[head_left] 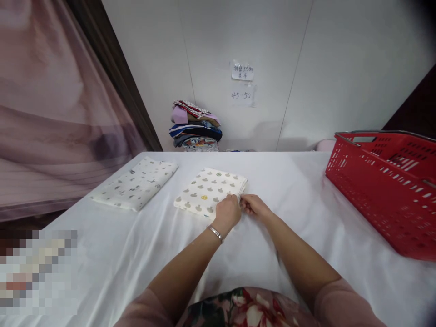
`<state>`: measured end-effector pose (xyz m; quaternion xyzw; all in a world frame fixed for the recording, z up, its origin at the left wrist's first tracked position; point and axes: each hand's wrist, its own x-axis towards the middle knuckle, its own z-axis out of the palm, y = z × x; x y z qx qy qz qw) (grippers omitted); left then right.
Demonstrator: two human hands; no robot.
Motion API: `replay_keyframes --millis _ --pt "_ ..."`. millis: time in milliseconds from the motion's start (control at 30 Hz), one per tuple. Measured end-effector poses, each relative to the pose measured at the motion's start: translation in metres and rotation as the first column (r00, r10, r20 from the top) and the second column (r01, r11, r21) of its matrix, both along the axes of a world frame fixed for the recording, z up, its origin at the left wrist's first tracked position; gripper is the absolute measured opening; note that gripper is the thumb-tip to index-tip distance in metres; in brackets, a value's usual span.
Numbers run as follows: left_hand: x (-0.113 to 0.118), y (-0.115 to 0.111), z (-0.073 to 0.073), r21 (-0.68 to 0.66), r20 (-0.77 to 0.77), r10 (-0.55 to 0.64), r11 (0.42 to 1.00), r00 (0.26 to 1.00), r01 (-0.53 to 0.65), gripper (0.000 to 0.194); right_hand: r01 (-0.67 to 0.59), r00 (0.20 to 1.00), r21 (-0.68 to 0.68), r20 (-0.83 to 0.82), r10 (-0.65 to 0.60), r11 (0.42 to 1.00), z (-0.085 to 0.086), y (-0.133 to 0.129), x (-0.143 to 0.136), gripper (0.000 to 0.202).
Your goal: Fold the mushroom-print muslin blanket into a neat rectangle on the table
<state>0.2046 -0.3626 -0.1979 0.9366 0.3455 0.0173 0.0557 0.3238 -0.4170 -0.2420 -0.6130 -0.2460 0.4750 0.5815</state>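
Note:
A folded white cloth with a grey and yellow print lies in the middle of the white-covered table. My left hand is closed at its near right corner, a silver bracelet on the wrist. Right beside it, my right hand pinches the cloth's right edge with curled fingers. The fingertips of both hands nearly meet there, and the hands partly hide that corner. To the left lies a second folded white cloth with small grey prints, apart from both hands.
A red plastic basket stands on the table's right side. Behind the far edge rises a stack of folded fabrics against the wall. A pink curtain hangs at the left. Paper signs are taped to the wall.

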Motion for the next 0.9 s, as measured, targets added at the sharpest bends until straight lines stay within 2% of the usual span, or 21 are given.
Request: replay_keyframes --millis 133,267,467,667,733,800,867,900 --pt "0.000 -0.007 -0.005 0.050 -0.036 -0.046 0.998 0.998 0.048 0.025 0.092 0.996 -0.050 0.028 -0.090 0.995 0.004 0.014 0.016 0.030" --pt "-0.001 -0.019 -0.013 0.105 -0.036 -0.063 0.992 0.997 0.067 0.026 0.208 0.971 -0.098 0.143 -0.193 0.973 0.008 0.033 0.035 0.023" --pt "-0.007 -0.030 -0.020 0.169 -0.019 -0.107 0.980 0.994 0.109 0.025 0.268 0.927 -0.089 0.295 -0.232 0.959 0.011 0.055 0.047 0.010" --pt "-0.017 -0.040 -0.025 0.321 -0.033 -0.153 0.934 0.988 0.155 0.025 0.292 0.849 -0.069 0.478 -0.225 0.954 0.003 0.057 0.055 0.038" --pt "-0.021 -0.043 -0.027 0.371 -0.021 -0.179 0.912 0.984 0.173 0.024 0.310 0.745 -0.064 0.637 -0.201 0.948 0.005 0.054 0.054 0.052" --pt "-0.027 -0.046 -0.029 0.390 -0.009 -0.208 0.900 0.978 0.195 0.024 0.278 0.515 0.001 0.844 -0.150 0.961 0.007 0.051 0.047 0.060" --pt "-0.034 -0.048 -0.030 0.384 0.019 -0.256 0.894 0.966 0.230 0.025 0.123 0.259 0.087 0.959 -0.117 0.989 0.009 0.048 0.032 0.058" --pt "-0.038 -0.048 -0.030 0.375 0.044 -0.286 0.893 0.957 0.250 0.028 0.000 0.191 0.099 0.977 -0.097 0.995 0.009 0.046 0.023 0.054"
